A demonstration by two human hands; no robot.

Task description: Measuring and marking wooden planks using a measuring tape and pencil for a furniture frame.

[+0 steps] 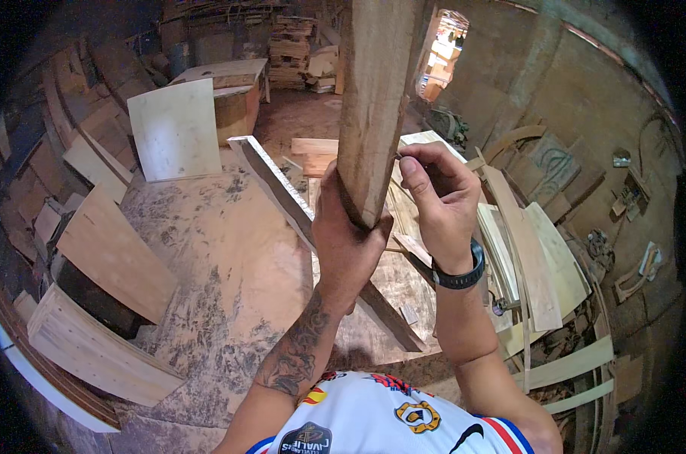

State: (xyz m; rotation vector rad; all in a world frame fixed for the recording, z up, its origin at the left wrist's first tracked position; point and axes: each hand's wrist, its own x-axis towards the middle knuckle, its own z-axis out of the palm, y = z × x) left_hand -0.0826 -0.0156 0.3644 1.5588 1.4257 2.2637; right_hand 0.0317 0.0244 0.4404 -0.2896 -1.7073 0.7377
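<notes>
A long wooden board [374, 102] points up and away from me, its near end gripped by my left hand [348, 244]. Beside its right edge, my right hand [445, 193] pinches a small, thin dark piece between thumb and index finger; what it is I cannot tell. A black watch band circles my right wrist. Beneath my hands, a dark wooden beam [391, 318] with a pale, rough edge runs diagonally over a light work surface [377, 343]. A small pale block [409, 314] lies next to that beam.
Plywood sheets [175, 130] and curved panels [116, 252] stand at left. A wooden table [224, 74] and stacked boards [291, 51] are at the back. More panels and strips [519, 244] lean at right, near the wall [576, 85]. Dark debris marks the floor [224, 227].
</notes>
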